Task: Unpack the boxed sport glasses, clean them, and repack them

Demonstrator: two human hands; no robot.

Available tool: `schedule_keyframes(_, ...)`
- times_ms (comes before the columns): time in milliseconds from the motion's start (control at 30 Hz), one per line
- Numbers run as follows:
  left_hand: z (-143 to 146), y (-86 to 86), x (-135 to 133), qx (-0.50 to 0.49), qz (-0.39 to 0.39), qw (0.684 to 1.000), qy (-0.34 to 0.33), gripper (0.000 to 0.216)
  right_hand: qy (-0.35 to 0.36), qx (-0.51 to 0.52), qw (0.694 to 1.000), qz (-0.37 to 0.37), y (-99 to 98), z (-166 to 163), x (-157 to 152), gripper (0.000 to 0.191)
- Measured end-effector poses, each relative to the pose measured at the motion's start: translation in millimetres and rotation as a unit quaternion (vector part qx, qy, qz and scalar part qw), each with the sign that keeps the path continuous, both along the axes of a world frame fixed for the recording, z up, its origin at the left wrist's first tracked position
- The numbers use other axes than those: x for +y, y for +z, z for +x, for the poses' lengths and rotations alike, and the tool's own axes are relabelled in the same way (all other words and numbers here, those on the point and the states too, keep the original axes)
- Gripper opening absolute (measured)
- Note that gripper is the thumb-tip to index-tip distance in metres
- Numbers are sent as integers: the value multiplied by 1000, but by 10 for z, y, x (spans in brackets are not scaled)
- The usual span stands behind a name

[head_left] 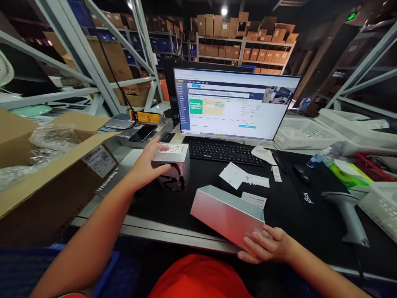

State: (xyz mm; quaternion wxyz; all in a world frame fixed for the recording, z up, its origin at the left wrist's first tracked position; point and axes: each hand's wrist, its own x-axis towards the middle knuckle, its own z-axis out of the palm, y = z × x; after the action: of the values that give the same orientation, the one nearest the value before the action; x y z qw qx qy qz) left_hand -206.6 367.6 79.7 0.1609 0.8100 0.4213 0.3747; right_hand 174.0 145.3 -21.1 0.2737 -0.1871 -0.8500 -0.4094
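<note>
An open silver cardboard box (228, 217), its upper side uncovered, lies tilted at the near edge of the black desk mat. My right hand (266, 244) grips its right end, the fingers along the near face. Beside the upright printed product box (178, 167) is my left hand (149, 161), its thumb and fingers spread apart at the box's upper left. Whether those fingers touch the box I cannot tell. Behind my left forearm rests another silver box (119, 171) with lettering on its side. White paper slips and cards (232, 174) lie beyond the open box.
A large carton (62, 178) with bubble wrap stands at the left. Behind the mat are a keyboard (223, 152) and a lit monitor (229, 107). To the right are a mouse (301, 174), a barcode scanner (349, 215) and white plastic baskets (304, 132).
</note>
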Motion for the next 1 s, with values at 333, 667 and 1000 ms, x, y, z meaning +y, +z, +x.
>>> schedule_keyframes(333, 330, -237, -135, -143, 77, 970, 180, 47, -41, -134, 959, -246, 42, 19, -254, 43)
schedule_keyframes(667, 636, -209, -268, -63, 108, 956, 267, 63, -247, 211, 919, -223, 47, 262, -138, 54)
schedule_keyframes(1000, 382, -740, -936, 65, 270, 952, -130, 79, -297, 232, 871, -315, 174, 226, 60, 18)
